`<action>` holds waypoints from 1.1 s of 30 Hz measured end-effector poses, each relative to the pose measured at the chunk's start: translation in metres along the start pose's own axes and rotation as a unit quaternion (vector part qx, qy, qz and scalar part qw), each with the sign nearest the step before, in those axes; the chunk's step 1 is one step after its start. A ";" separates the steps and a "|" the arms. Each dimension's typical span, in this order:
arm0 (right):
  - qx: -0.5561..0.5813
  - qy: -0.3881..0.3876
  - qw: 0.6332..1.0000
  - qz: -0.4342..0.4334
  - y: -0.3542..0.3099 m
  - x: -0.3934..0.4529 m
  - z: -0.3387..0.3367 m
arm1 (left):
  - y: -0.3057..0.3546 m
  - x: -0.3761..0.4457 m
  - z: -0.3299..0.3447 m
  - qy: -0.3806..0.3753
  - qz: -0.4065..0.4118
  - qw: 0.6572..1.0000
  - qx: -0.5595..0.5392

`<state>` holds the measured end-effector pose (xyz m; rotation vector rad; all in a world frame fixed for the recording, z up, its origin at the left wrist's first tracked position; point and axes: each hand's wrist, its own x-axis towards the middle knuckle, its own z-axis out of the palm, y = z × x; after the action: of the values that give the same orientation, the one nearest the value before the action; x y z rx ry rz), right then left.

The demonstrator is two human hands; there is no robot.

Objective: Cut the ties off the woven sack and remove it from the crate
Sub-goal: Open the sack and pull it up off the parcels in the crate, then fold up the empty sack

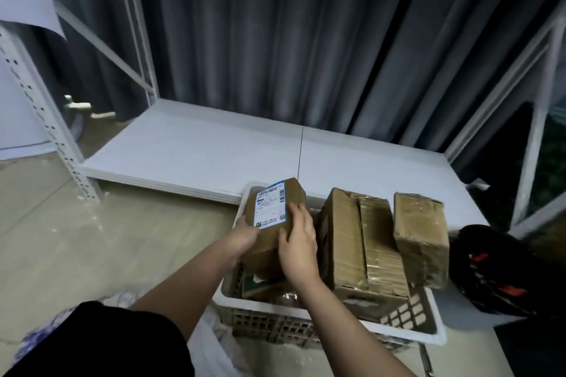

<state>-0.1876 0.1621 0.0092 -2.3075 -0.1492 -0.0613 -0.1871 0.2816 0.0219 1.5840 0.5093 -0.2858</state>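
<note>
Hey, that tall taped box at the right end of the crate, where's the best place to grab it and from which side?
Probably from above, gripping the upper end of the taped box across its narrower faces. It stands tilted on end above the crate rim, so its top is free. The larger box crowds its left side, and the glossy tape looks slippery, so clamp firmly.

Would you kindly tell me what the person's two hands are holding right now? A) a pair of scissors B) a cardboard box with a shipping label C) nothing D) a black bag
B: the left hand and right hand grip the labelled cardboard box above the white crate.
</note>
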 end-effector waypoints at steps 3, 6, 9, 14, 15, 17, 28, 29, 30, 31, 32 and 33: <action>-0.045 -0.043 0.998 -0.029 0.002 -0.001 0.000 | 0.005 -0.016 -0.006 0.006 -0.013 0.998 0.065; -0.080 -0.005 0.994 -0.075 -0.009 -0.015 -0.003 | 0.012 -0.032 -0.028 0.038 -0.021 0.990 0.136; -0.102 0.051 0.977 -0.178 -0.026 -0.044 -0.003 | 0.001 -0.043 -0.067 0.079 -0.062 0.968 0.229; -0.214 -0.342 0.915 -0.007 -0.034 -0.095 0.030 | -0.026 -0.080 -0.123 0.080 -0.136 0.904 0.396; -0.202 -0.398 0.895 0.023 -0.033 -0.105 0.038 | -0.029 -0.087 -0.129 0.066 -0.138 0.898 0.412; -0.184 -0.450 0.873 0.036 -0.033 -0.123 0.051 | -0.033 -0.100 -0.139 0.056 -0.138 0.896 0.419; 0.116 -0.294 0.948 -0.026 -0.154 -0.125 0.040 | -0.029 -0.154 -0.202 0.188 -0.159 0.885 0.394; 0.145 -0.275 0.949 -0.048 -0.168 -0.119 0.035 | -0.022 -0.159 -0.210 0.214 -0.146 0.884 0.390; 0.178 -0.263 0.946 -0.067 -0.181 -0.113 0.028 | -0.012 -0.169 -0.214 0.238 -0.145 0.877 0.390; 0.212 -0.261 0.939 -0.076 -0.193 -0.106 0.021 | -0.004 -0.173 -0.223 0.251 -0.135 0.878 0.385; 0.243 -0.266 0.930 -0.079 -0.206 -0.100 0.011 | 0.004 -0.178 -0.231 0.264 -0.128 0.876 0.383; 0.278 -0.271 0.918 -0.078 -0.218 -0.094 0.001 | 0.015 -0.187 -0.241 0.256 -0.131 0.878 0.383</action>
<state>-0.3084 0.3001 0.1598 -1.6860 -0.5587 0.4854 -0.3712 0.4918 0.1452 2.3893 1.1262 -0.2869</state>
